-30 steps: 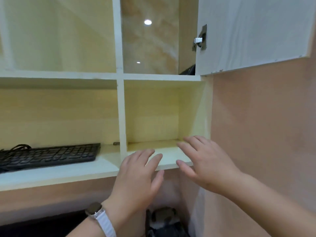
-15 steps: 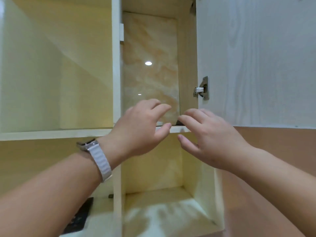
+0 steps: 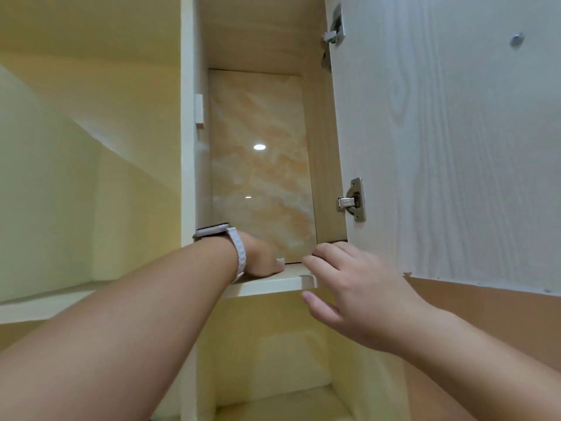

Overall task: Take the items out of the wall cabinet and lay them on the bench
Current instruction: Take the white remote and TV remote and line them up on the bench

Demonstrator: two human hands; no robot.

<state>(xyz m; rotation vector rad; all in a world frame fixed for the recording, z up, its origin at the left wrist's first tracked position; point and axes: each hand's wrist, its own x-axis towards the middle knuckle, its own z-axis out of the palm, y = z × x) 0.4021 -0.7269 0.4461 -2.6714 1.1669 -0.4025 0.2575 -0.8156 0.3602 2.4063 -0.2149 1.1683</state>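
Observation:
I look up into the open wall cabinet, whose back panel (image 3: 261,177) is glossy and marble-patterned. My left hand (image 3: 261,259), with a white watch (image 3: 218,232) on the wrist, lies inside on the cabinet floor (image 3: 273,285); its fingers are hidden behind the shelf edge. My right hand (image 3: 358,293) is at the floor's front right corner. Its fingers rest on a dark item (image 3: 337,241), which shows only as a sliver in that corner, and its thumb hangs apart below the shelf edge.
The white wood-grain cabinet door (image 3: 455,147) stands open on the right, with two metal hinges (image 3: 353,202). A vertical divider (image 3: 188,147) bounds the compartment on the left, with an open cubby (image 3: 76,177) beyond it. Another cubby (image 3: 273,360) lies below.
My view has tilted further upward. Both hands have moved up and forward: the left has gone into the cabinet onto its floor, the right to the dark item in the corner.

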